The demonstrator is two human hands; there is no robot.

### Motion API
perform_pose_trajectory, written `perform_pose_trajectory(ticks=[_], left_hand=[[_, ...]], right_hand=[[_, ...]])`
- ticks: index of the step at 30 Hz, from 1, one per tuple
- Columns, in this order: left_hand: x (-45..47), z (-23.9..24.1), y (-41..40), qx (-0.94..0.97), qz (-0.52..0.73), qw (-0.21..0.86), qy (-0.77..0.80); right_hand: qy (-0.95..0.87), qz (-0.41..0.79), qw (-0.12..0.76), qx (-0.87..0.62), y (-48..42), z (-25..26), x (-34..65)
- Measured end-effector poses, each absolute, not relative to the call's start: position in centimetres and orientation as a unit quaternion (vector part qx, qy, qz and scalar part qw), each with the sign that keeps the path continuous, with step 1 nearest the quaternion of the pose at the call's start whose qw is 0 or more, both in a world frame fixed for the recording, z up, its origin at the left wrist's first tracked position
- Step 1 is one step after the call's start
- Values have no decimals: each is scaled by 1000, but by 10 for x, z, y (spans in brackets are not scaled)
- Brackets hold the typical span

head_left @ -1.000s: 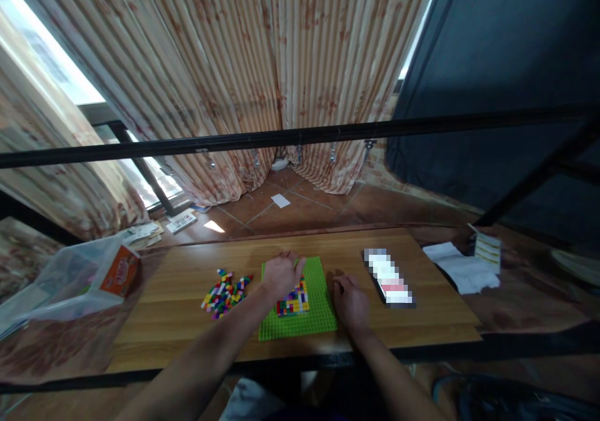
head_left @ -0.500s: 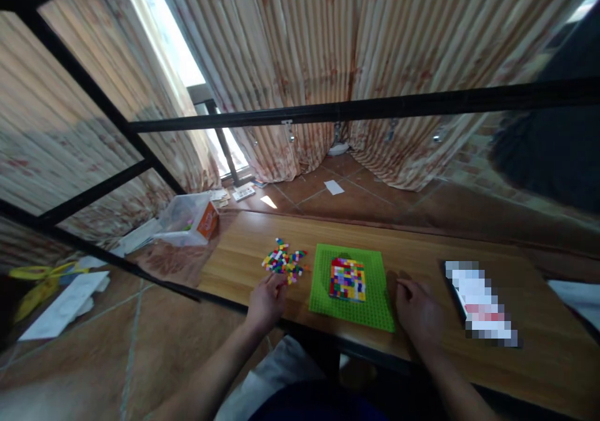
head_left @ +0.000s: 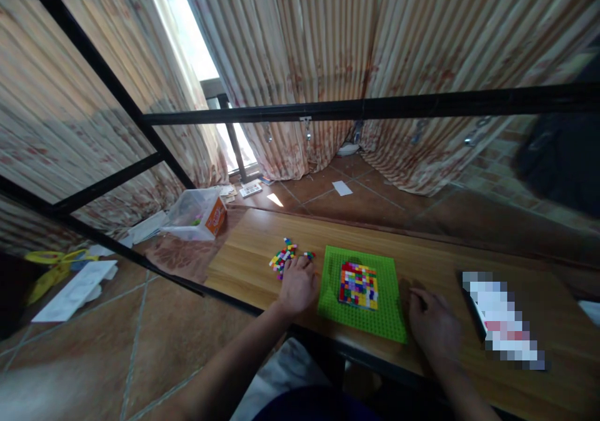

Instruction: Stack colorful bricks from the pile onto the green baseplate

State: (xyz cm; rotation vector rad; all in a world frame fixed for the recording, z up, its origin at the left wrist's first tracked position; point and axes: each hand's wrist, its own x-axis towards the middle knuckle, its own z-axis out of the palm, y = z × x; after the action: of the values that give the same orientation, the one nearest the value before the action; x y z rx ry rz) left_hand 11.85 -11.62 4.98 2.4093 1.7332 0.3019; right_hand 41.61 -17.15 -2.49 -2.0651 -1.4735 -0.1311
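Note:
A green studded baseplate (head_left: 384,312) lies on the wooden table (head_left: 253,246), with a block of small coloured bricks (head_left: 359,285) pressed onto its middle. To its left is a loose heap of coloured bricks (head_left: 284,258). My left hand (head_left: 298,285) rests on the near part of that heap, knuckles up and fingers curled down; what they hold is hidden. My right hand (head_left: 434,328) lies on the table just right of the baseplate with its fingers curled, touching nothing that I can see.
A blurred-out flat object (head_left: 504,321) lies on the table to the right. A clear bag with an orange box (head_left: 199,213) sits past the table's left end. Black frame bars (head_left: 375,105) cross in front. Papers (head_left: 75,283) lie on the tiled floor.
My head has turned left and down since the first frame. My left hand left the baseplate, went to the loose heap and now sits on it. My right hand stays beside the baseplate.

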Motion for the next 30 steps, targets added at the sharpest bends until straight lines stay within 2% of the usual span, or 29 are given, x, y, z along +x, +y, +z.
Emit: perform_pose_trajectory(ticks=[4,9,12,18,21,25,30], left_hand=[[127,46,-104,819,52,50,570],[127,44,-100,820,52,42,569],[130,48,-106,807,88,94,576],[145,48,-123,732,277,278,557],[152,43,-127,695,326,338,545],[155,36,-133,668,338,375,547],[152,33,-141,678,346,371,532]], right_hand=[[-558,-37,304,-771,-171,-26,417],[-561,-41,310,-767,-171,-28,419],[-558,-39,313,-768,-171,-28,419],[-548,-31,317,-774,-170,-26,417],[-544,-29,321,-775,-170,-24,415],[-545,-30,314,-776,-171,-20,414],[-546,-34,322,-772,-170,-21,414]])
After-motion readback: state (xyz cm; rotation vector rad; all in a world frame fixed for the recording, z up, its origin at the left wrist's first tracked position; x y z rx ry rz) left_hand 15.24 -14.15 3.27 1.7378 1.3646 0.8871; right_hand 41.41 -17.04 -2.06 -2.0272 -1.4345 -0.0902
